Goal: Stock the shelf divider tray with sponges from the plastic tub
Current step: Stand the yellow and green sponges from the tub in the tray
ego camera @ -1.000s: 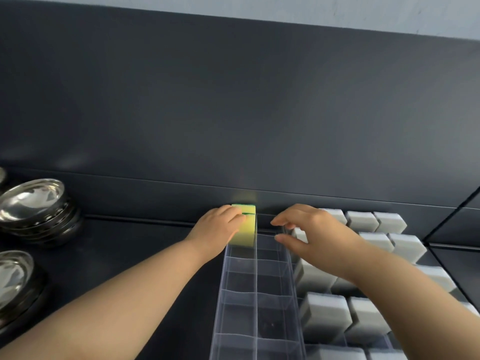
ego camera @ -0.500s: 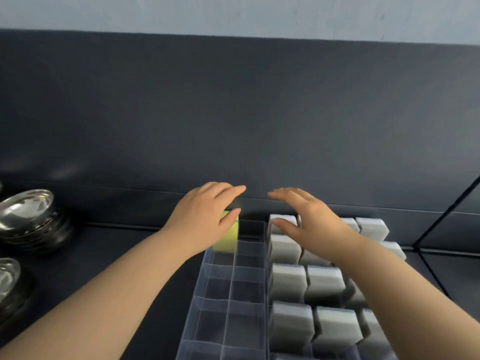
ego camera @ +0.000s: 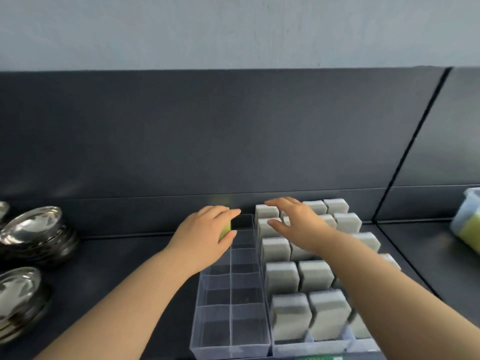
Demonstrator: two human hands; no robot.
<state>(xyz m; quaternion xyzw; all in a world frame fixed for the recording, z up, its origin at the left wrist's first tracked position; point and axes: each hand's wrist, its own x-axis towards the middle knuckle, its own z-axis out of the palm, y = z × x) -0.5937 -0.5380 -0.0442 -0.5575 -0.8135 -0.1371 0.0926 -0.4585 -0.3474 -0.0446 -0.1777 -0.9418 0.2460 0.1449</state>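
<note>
Yellow sponge (ego camera: 225,230) is pinched by fingers of the left hand (ego camera: 205,231) at the back-left slot of the divider tray (ego camera: 231,345); right hand (ego camera: 298,224) fingers are spread slack, nothing held. Could easily get wedged crooked on a divider if shoved.

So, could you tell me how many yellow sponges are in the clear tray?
1: the yellow sponge in the back-left compartment of the tray, between thumb and fingers of the left hand, which may hide more.
</note>
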